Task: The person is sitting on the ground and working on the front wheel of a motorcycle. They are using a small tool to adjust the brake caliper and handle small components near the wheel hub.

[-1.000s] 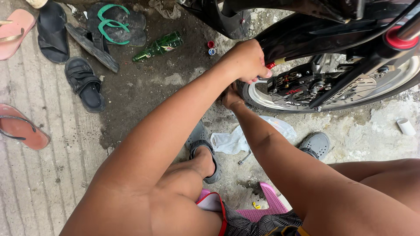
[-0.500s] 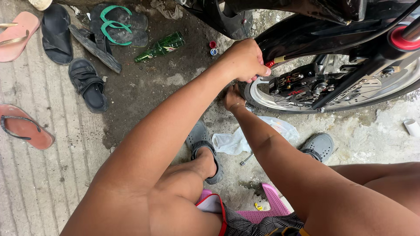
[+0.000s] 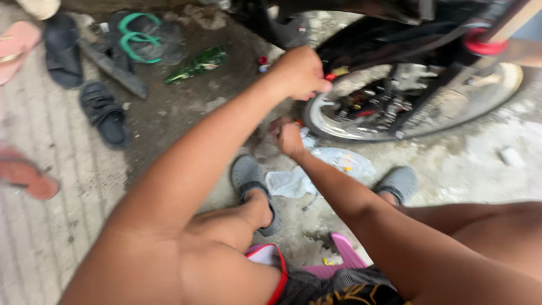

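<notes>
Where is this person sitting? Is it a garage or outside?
Probably an outdoor yard or roadside repair spot, not a tidy garage. There is a motorcycle wheel on rough, stained concrete ground, loose sandals scattered about, and a green bottle lying in the dirt.

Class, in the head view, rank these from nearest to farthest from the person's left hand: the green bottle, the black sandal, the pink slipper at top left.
From the left hand:
1. Green bottle, just to its left.
2. Black sandal, farther left, lower.
3. Pink slipper, at the far left edge.
</notes>
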